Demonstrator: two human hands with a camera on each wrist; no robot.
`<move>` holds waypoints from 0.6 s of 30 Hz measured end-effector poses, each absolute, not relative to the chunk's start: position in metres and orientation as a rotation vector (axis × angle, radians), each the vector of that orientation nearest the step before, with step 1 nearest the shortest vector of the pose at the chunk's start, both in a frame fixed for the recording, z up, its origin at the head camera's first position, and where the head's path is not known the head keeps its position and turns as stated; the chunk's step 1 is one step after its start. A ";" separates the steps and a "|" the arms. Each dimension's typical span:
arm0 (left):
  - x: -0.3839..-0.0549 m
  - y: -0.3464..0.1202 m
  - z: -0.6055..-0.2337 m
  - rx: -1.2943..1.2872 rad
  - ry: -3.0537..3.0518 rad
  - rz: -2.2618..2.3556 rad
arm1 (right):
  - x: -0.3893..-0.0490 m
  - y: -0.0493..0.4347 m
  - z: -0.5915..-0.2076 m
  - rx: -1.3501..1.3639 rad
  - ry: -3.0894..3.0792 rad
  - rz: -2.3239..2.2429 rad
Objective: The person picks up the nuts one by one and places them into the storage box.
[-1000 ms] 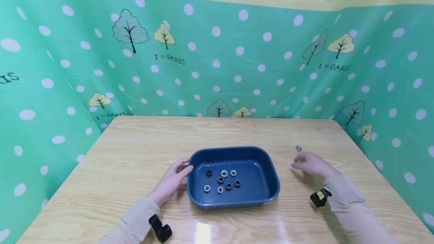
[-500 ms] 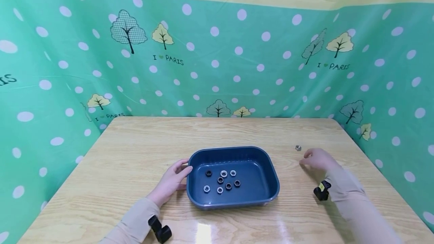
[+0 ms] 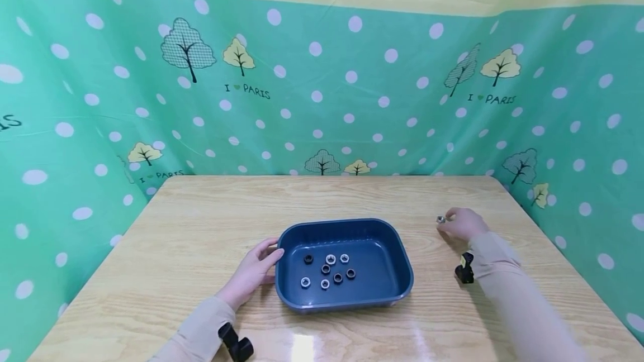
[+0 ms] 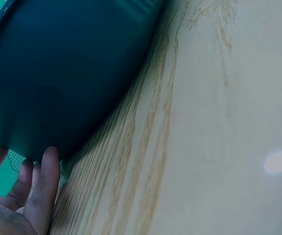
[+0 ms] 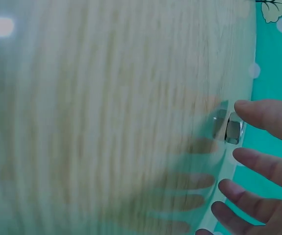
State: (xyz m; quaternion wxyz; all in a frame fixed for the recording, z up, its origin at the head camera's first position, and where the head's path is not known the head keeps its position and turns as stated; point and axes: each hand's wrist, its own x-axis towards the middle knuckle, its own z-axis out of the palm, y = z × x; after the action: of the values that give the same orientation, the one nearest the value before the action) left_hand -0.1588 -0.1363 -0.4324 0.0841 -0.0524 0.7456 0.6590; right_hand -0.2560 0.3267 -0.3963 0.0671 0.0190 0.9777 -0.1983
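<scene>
A dark blue plastic tray (image 3: 382, 275) holds several hex nuts, some silver like one nut (image 3: 305, 282) near its left end, others dark like another nut (image 3: 308, 259). My left hand (image 3: 251, 272) touches the tray's left end, its thumb at the rim; in the left wrist view the fingertips (image 4: 50, 152) meet the outer wall. A lone silver nut (image 3: 440, 219) rests on the table to the right of the tray. Beside it is my right hand (image 3: 465, 223). In the right wrist view, thumb and fingers are spread apart around this nut (image 5: 234, 128), without gripping it.
The light wooden table (image 3: 226, 205) carries the tray near its front middle. A green dotted curtain (image 3: 322, 110) stands behind the table and along both sides. Each wrist wears a small black camera, one on the left sleeve (image 3: 236, 342).
My right hand first drew back to the right, then moved away from me and left, up to the lone nut. The left hand stays at the tray's end.
</scene>
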 end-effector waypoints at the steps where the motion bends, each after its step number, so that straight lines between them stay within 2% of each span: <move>1: -0.158 -0.137 -0.432 -0.156 2.226 1.966 | -0.257 0.326 -0.397 0.053 2.956 -0.595; 18: -0.157 -0.136 -0.430 -0.155 2.213 1.980 | -0.268 0.326 -0.403 0.105 2.975 -0.619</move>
State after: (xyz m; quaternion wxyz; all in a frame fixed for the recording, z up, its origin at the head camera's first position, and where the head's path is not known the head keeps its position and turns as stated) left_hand -0.1575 -0.1361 -0.4299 0.0840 -0.0518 0.7416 0.6635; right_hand -0.2677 0.3256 -0.4031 0.0506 0.0345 0.9772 -0.2035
